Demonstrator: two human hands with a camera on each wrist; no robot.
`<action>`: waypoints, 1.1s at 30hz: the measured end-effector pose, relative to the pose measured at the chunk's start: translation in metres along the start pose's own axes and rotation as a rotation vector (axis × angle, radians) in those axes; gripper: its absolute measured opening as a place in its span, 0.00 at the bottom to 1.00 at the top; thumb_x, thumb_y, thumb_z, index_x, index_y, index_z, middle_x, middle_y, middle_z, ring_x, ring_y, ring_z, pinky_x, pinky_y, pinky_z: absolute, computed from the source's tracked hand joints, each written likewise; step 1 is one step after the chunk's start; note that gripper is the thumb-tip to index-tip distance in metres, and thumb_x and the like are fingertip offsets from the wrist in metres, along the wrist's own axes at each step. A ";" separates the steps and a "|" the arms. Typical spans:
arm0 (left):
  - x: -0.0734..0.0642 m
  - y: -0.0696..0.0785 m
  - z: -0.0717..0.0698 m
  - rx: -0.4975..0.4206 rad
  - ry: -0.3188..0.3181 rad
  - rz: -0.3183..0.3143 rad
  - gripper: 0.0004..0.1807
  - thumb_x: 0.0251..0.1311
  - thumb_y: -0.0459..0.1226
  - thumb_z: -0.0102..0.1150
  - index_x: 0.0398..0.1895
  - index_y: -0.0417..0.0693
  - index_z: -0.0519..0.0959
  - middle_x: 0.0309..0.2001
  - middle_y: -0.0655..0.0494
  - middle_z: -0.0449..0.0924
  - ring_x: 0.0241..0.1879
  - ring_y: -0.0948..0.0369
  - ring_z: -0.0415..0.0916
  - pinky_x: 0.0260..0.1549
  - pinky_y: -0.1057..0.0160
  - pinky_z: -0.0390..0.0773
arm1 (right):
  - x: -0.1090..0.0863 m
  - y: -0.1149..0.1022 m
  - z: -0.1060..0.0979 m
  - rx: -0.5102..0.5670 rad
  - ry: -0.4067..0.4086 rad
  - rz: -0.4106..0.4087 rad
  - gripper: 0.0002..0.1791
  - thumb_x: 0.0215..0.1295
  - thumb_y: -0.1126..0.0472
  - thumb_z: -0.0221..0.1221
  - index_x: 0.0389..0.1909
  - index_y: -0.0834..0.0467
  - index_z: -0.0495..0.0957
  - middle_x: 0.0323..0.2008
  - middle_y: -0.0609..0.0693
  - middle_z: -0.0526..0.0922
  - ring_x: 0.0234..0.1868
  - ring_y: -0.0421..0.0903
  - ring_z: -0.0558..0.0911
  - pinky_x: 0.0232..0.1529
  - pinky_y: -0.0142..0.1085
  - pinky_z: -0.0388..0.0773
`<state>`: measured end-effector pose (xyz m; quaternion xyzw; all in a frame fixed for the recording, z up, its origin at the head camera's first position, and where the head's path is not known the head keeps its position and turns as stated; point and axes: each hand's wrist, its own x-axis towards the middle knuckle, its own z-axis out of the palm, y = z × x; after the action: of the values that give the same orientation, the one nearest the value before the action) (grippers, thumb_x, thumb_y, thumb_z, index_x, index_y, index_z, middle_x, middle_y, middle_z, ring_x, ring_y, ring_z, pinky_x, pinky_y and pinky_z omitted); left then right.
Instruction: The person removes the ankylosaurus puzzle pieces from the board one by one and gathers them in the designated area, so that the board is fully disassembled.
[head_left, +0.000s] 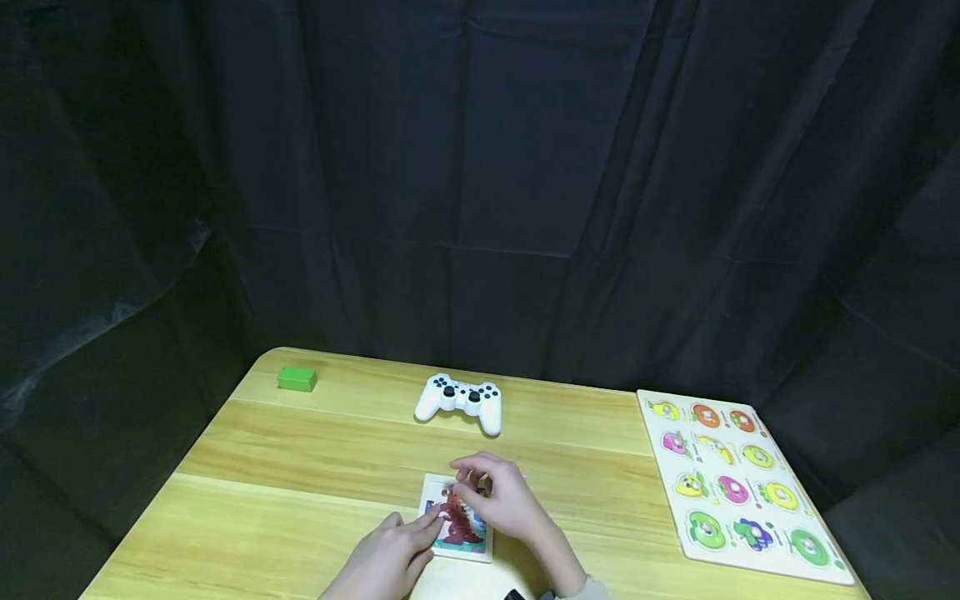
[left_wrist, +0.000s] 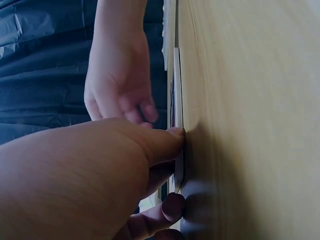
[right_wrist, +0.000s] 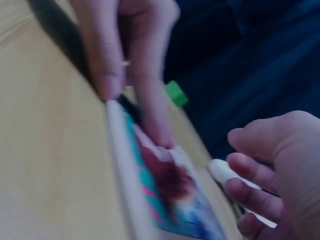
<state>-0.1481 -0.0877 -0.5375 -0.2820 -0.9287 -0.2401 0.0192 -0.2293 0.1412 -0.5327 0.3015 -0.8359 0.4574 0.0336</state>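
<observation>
A small picture puzzle (head_left: 467, 535) in a pale frame lies flat near the front of the table, with a dark red figure on a colourful ground. My left hand (head_left: 390, 554) holds it at its left side; in the right wrist view the thumb (right_wrist: 111, 87) is at the frame's edge and a finger (right_wrist: 156, 127) presses on the picture. Over the puzzle's upper right hovers my right hand (head_left: 502, 498), its fingers loosely bent. Nothing shows between those fingers in the right wrist view. Part of the picture is hidden beneath both hands.
Behind the puzzle lies a white game controller (head_left: 459, 402). A green block (head_left: 297, 379) sits at the far left corner. On the right, a fruit peg board (head_left: 675, 487) lies along the table edge. Dark curtains (head_left: 480, 183) surround the table.
</observation>
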 end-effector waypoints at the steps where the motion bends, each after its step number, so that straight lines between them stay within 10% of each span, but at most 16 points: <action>1: 0.000 0.000 0.001 -0.005 0.001 0.000 0.22 0.71 0.38 0.66 0.66 0.46 0.84 0.68 0.50 0.81 0.30 0.69 0.60 0.25 0.69 0.68 | 0.000 0.000 0.004 -0.004 -0.031 0.005 0.14 0.69 0.66 0.69 0.53 0.64 0.86 0.38 0.49 0.87 0.36 0.34 0.80 0.36 0.31 0.80; 33: 0.003 0.000 0.000 -0.033 -0.057 -0.036 0.22 0.71 0.40 0.66 0.66 0.45 0.83 0.69 0.53 0.80 0.27 0.70 0.55 0.24 0.71 0.64 | -0.005 0.009 0.029 -0.220 -0.057 0.050 0.08 0.65 0.64 0.66 0.44 0.52 0.86 0.40 0.41 0.79 0.39 0.34 0.75 0.42 0.32 0.76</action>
<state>-0.1509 -0.0863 -0.5368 -0.2723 -0.9297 -0.2475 -0.0161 -0.2240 0.1247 -0.5576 0.2879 -0.8889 0.3549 0.0315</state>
